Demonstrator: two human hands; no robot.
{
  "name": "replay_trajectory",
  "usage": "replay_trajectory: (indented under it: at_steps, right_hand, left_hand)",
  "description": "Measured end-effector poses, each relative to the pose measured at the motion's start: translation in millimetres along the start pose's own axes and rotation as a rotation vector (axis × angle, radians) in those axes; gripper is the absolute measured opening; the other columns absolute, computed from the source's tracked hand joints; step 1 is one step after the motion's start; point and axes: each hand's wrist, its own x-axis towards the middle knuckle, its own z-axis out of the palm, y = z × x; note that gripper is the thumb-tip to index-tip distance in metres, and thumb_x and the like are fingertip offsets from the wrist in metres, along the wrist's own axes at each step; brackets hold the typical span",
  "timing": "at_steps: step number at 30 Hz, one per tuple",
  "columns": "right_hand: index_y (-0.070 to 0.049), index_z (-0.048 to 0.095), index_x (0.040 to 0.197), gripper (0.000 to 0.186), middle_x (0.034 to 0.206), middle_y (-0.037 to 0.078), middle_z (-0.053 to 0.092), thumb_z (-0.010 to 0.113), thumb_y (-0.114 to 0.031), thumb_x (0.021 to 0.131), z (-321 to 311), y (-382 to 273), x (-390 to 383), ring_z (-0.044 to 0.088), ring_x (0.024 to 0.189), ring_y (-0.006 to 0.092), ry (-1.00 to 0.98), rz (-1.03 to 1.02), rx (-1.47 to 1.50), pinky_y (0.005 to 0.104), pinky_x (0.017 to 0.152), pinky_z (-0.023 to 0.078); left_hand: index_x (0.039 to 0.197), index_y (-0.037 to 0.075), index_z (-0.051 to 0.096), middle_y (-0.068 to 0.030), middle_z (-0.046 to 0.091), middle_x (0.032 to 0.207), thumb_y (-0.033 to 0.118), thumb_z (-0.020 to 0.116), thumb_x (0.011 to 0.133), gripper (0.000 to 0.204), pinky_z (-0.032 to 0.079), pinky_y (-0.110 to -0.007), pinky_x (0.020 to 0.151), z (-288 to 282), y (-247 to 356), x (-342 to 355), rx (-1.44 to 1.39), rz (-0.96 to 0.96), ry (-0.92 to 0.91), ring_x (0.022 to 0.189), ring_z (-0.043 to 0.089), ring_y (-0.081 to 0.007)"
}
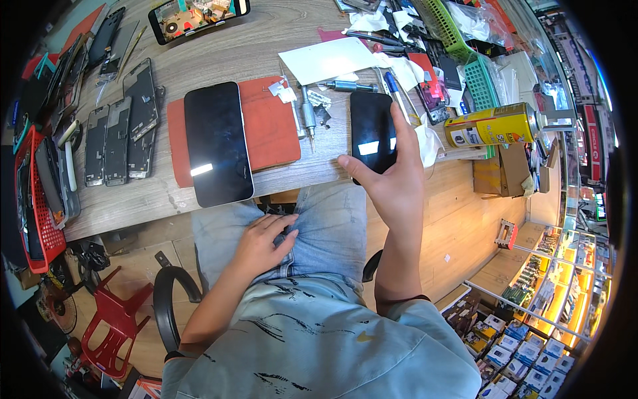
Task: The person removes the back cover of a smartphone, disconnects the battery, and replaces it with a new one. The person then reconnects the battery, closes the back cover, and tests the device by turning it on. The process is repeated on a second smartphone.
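A black smartphone (371, 123) is on the wooden workbench, right of centre, near its front edge. My right hand (397, 183) is spread around its lower right part: the thumb reaches past the lower left corner, and a finger stretches along the right edge. The other fingers of this hand are mostly hidden. A firm grip on the phone is not visible. My left hand (264, 245) rests on my lap, fingers loosely spread and holding nothing. Left of centre, a larger dark-screened phone (216, 143) lies partly over a red pad (274, 126).
Screwdrivers (308, 114), a white sheet (325, 61) and a yellow spray can (492, 126) lie around the right side. Several phone screens (118, 136) and a red basket (48, 226) occupy the left. A propped phone (193, 18) with a lit screen stands at the back.
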Motion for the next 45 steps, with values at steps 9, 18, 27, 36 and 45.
replay_trajectory:
  at_steps: [9, 18, 27, 36, 45]
  right_hand:
    - [0.010, 0.031, 0.165, 0.111, 0.141, 0.030, 0.063, 0.092, -0.016, 0.077, 3.2, -8.0, 0.2, 0.056, 0.121, 0.0408, 0.046, 0.046, -0.208, 0.0485, 0.108, 0.048]
    - [0.008, 0.047, 0.157, 0.091, 0.141, 0.026, 0.066, 0.091, -0.018, 0.081, 2.4, -3.2, -3.5, 0.059, 0.116, 0.0367, 0.174, -0.153, -0.328, 0.0468, 0.101, 0.050]
    - [-0.004, 0.061, 0.136, 0.048, 0.157, 0.018, 0.061, 0.079, 0.002, 0.092, 32.4, -73.1, -22.9, 0.066, 0.078, 0.0010, -0.326, 0.056, 0.750, 0.0166, 0.056, 0.041]
    - [-0.007, 0.051, 0.142, 0.056, 0.167, 0.019, 0.049, 0.078, 0.000, 0.093, 55.4, -84.1, -12.2, 0.063, 0.067, 0.0025, -0.525, 0.184, 0.921, 0.0204, 0.058, 0.043]
    - [-0.006, 0.049, 0.144, 0.061, 0.166, 0.018, 0.049, 0.079, -0.001, 0.091, 56.7, -73.6, -15.0, 0.060, 0.066, 0.0051, -0.527, 0.081, 0.914, 0.0227, 0.060, 0.045]
  left_hand:
    - [0.122, 0.001, 0.077, -0.0152, 0.079, 0.101, 0.008, 0.080, 0.091, 0.032, 0.061, -0.041, 0.084, -2.8, 4.8, 0.9, 0.013, 0.025, 0.004, 0.090, 0.076, -0.0336]
    - [0.118, -0.004, 0.077, -0.0167, 0.079, 0.098, 0.005, 0.077, 0.090, 0.029, 0.060, -0.040, 0.082, -32.6, 43.9, 3.2, -0.072, 0.148, 0.134, 0.086, 0.075, -0.0322]
    - [0.156, -0.010, 0.047, -0.0285, 0.065, 0.145, 0.019, 0.063, 0.098, 0.067, 0.041, -0.045, 0.118, -141.5, 64.4, 40.4, 0.196, 0.264, 0.588, 0.137, 0.059, -0.0304]
    - [0.169, -0.011, 0.022, -0.0363, 0.040, 0.167, 0.020, 0.050, 0.102, 0.079, 0.028, -0.047, 0.130, -124.8, 49.2, 62.5, -0.117, 0.136, 0.586, 0.157, 0.044, -0.0404]
    - [0.169, -0.012, 0.020, -0.0377, 0.040, 0.166, 0.028, 0.048, 0.102, 0.083, 0.029, -0.050, 0.130, -120.4, 52.1, 67.8, -0.187, 0.144, 0.597, 0.157, 0.044, -0.0423]
